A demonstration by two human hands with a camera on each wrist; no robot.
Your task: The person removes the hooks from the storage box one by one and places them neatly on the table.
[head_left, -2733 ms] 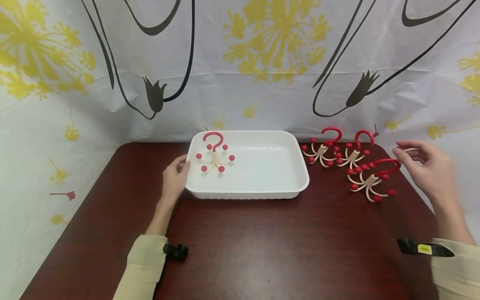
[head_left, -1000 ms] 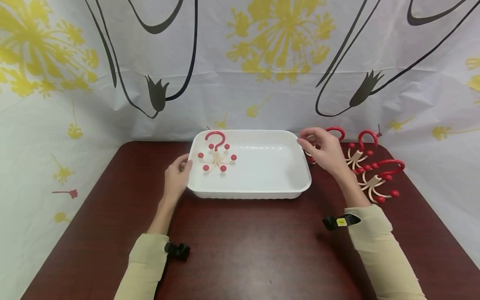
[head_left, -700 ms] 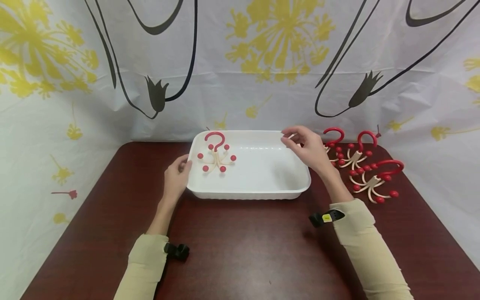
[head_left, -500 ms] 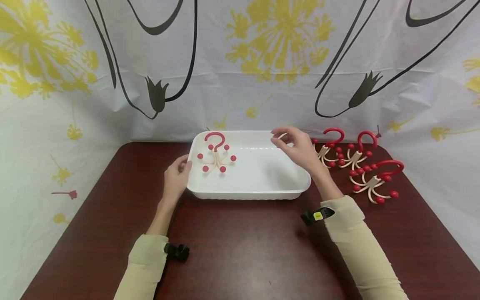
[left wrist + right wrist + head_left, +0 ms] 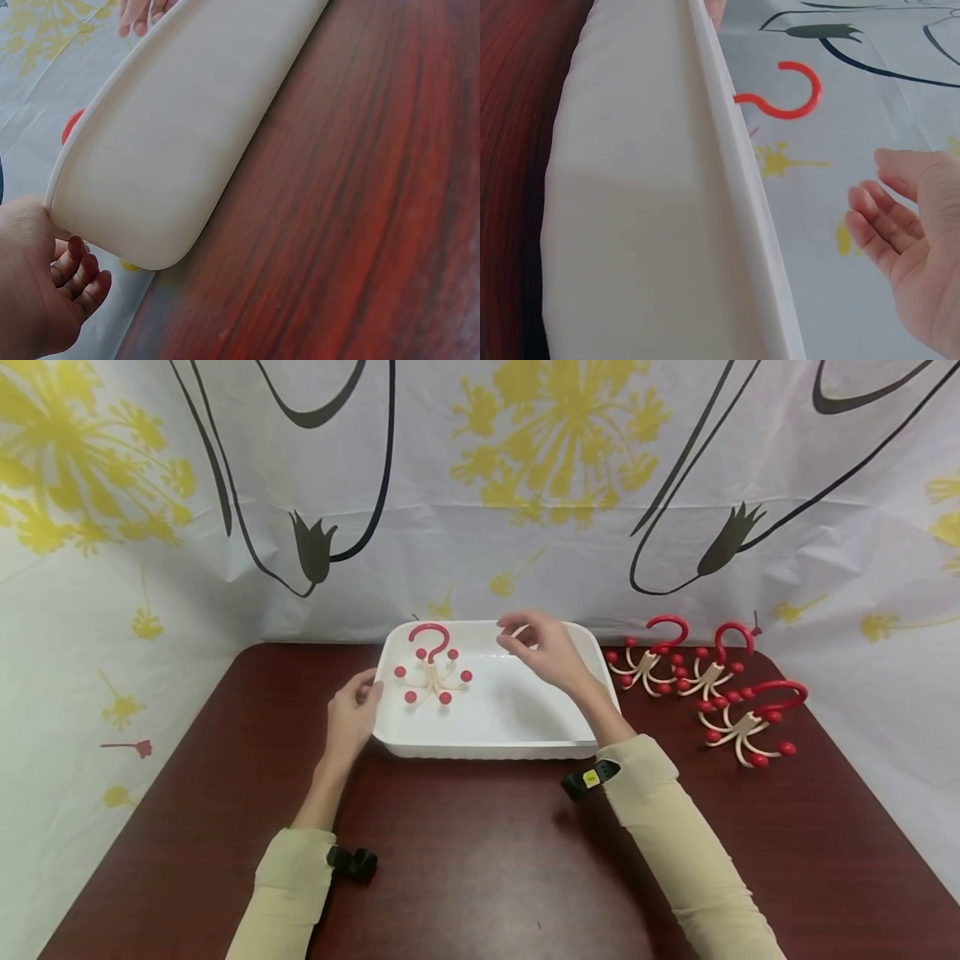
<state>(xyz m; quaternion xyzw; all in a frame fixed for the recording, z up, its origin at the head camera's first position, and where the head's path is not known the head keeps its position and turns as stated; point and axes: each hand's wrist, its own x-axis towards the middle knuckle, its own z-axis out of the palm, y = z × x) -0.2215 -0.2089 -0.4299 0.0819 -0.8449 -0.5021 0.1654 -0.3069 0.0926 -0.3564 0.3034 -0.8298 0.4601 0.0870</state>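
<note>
My left hand pinches the left rim of a white rectangular tray; in the left wrist view, curled fingers are at its end. Inside the tray, at the left, sits a small hanger with a red hook and several cream arms tipped with red balls. Over the middle of the tray hovers my right hand, fingers loosely bent, holding nothing. The right wrist view shows that right hand beyond the tray's near wall, with the red hook rising above the rim.
Three matching hangers stand on the dark red-brown table right of the tray: one near the tray, one behind and one closer to me. A white patterned cloth hangs behind and at both sides.
My right hand has moved left from beside the hangers at the right edge to over the tray. My left hand has stayed at the rim; the hanger in the tray has not moved.
</note>
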